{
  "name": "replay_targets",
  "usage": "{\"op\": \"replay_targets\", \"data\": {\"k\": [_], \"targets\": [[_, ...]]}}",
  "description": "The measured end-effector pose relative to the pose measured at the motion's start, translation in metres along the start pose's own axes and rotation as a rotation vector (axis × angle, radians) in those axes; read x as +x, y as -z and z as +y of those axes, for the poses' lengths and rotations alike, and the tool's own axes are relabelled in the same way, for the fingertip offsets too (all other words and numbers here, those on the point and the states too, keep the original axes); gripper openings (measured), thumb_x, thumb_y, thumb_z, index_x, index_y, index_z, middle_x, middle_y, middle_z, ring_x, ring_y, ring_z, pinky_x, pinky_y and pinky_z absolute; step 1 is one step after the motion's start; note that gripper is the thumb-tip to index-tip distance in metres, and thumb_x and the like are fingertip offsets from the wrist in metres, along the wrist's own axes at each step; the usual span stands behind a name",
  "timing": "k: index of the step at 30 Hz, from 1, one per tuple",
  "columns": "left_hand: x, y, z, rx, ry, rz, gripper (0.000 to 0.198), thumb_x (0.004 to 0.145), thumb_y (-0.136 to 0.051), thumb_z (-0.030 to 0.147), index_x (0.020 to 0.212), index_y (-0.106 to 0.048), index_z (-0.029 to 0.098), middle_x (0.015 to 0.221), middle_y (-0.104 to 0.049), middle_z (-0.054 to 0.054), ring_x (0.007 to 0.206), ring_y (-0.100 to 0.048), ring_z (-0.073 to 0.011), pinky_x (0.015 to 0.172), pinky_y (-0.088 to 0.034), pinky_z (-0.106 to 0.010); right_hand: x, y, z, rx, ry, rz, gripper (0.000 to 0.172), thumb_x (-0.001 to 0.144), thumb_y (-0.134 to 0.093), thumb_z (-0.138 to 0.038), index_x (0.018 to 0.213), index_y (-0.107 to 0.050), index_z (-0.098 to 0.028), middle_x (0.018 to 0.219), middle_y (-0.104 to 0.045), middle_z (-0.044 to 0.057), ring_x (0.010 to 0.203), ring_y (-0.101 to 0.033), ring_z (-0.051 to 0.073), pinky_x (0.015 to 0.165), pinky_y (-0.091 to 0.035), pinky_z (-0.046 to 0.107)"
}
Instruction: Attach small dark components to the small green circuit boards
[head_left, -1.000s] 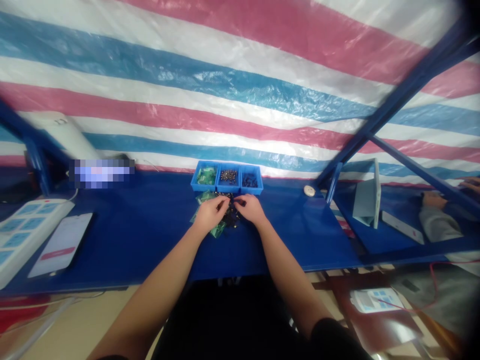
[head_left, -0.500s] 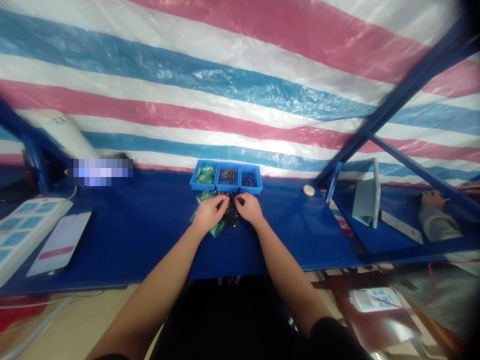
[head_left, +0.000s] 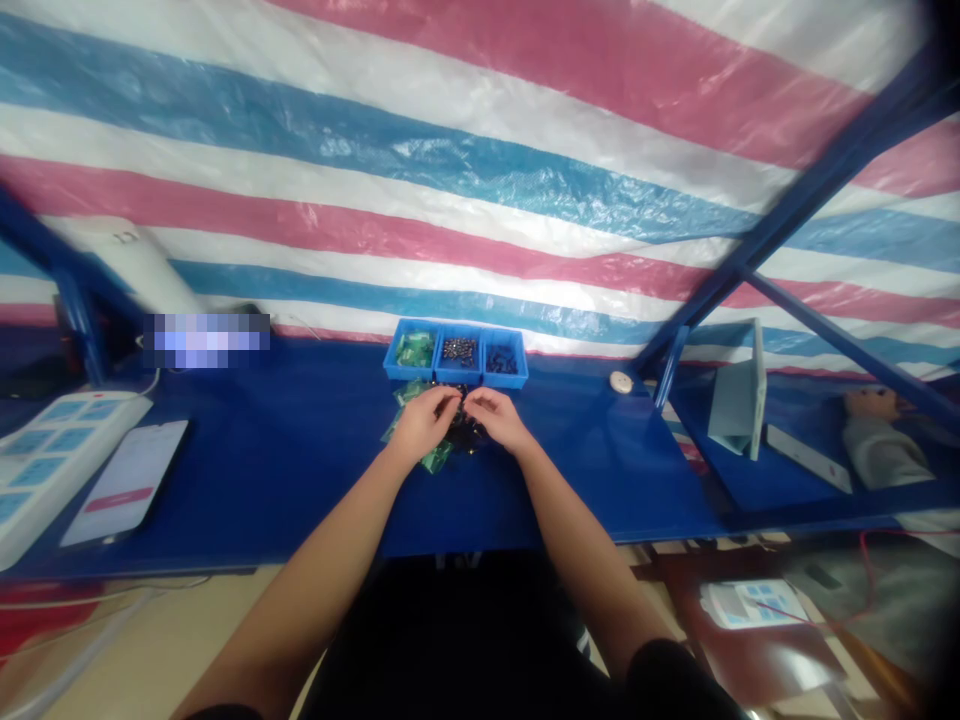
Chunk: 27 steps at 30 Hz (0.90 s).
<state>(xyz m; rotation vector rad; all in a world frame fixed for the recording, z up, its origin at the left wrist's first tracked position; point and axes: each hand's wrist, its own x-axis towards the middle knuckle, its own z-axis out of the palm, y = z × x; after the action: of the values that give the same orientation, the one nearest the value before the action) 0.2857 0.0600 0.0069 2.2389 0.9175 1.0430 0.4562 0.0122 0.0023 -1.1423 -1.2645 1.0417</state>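
Note:
Over a heap of small dark parts (head_left: 466,438) and green pieces (head_left: 436,457), my left hand (head_left: 424,424) and my right hand (head_left: 498,416) meet almost fingertip to fingertip. Both have their fingers pinched together; whatever lies between them is too small to make out. Just beyond stand three joined blue bins. The left bin (head_left: 388,368) holds green pieces, the middle bin (head_left: 459,377) small metallic parts, and the right bin (head_left: 504,381) dark blue or black parts. My hands partly cover the heap.
On the blue table (head_left: 300,480) a phone (head_left: 127,480) and a white power strip (head_left: 56,440) lie at left. A small round pale object (head_left: 620,382) sits at right. Beyond the blue frame are a tablet-like panel (head_left: 739,395) and another person's hand (head_left: 871,402).
My right hand has moved left, bringing its fingertips up to those of my left hand. The left hand stays nearly in place. The whole view has shifted slightly.

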Motion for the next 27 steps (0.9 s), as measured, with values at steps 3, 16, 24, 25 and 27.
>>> {"op": "replay_targets", "data": {"k": [3, 16, 24, 25, 27], "targets": [[0.0001, 0.0027, 0.0020, -0.013, 0.019, -0.009, 0.027, 0.093, -0.047, 0.038, 0.105, -0.064, 0.021, 0.103, -0.069, -0.005, 0.084, -0.065, -0.0174, 0.075, -0.052, -0.029, -0.0004, 0.0001, -0.0020, 0.019, -0.006, 0.009, 0.026, 0.076, -0.068, -0.043, 0.083, -0.063, -0.019, 0.069, -0.062, -0.001, 0.062, -0.056, 0.013, 0.062, -0.046, 0.026], [0.0003, 0.0026, 0.0021, 0.030, 0.029, -0.079, 0.028, 0.093, -0.046, 0.041, 0.100, -0.063, 0.021, 0.085, -0.069, -0.002, 0.073, -0.063, -0.0159, 0.067, -0.047, -0.027, 0.0006, -0.0004, 0.0040, -0.052, 0.060, 0.128, 0.030, 0.074, -0.071, -0.045, 0.088, -0.069, -0.018, 0.082, -0.070, 0.005, 0.073, -0.064, 0.017, 0.071, -0.052, 0.030], [-0.0006, 0.0017, -0.0003, 0.023, 0.072, -0.058, 0.027, 0.093, -0.047, 0.041, 0.104, -0.063, 0.023, 0.079, -0.067, 0.000, 0.064, -0.060, -0.0134, 0.064, -0.046, -0.025, 0.0016, 0.0033, 0.0030, -0.035, 0.068, 0.189, 0.025, 0.073, -0.072, -0.040, 0.085, -0.071, -0.018, 0.081, -0.071, 0.005, 0.072, -0.065, 0.018, 0.071, -0.052, 0.031], [-0.0007, 0.0018, 0.0002, 0.023, 0.070, -0.058, 0.027, 0.093, -0.047, 0.041, 0.104, -0.063, 0.023, 0.077, -0.066, 0.001, 0.063, -0.059, -0.0132, 0.063, -0.046, -0.025, 0.0017, 0.0033, 0.0033, -0.037, 0.068, 0.184, 0.026, 0.073, -0.072, -0.040, 0.086, -0.071, -0.018, 0.081, -0.071, 0.005, 0.072, -0.065, 0.018, 0.070, -0.052, 0.031], [-0.0009, 0.0019, 0.0011, 0.029, 0.062, -0.059, 0.026, 0.093, -0.047, 0.041, 0.102, -0.063, 0.023, 0.074, -0.065, 0.001, 0.062, -0.059, -0.0129, 0.062, -0.045, -0.024, 0.0016, 0.0029, 0.0038, -0.048, 0.063, 0.178, 0.026, 0.074, -0.071, -0.041, 0.086, -0.071, -0.018, 0.082, -0.071, 0.005, 0.071, -0.064, 0.017, 0.069, -0.052, 0.030]]}}
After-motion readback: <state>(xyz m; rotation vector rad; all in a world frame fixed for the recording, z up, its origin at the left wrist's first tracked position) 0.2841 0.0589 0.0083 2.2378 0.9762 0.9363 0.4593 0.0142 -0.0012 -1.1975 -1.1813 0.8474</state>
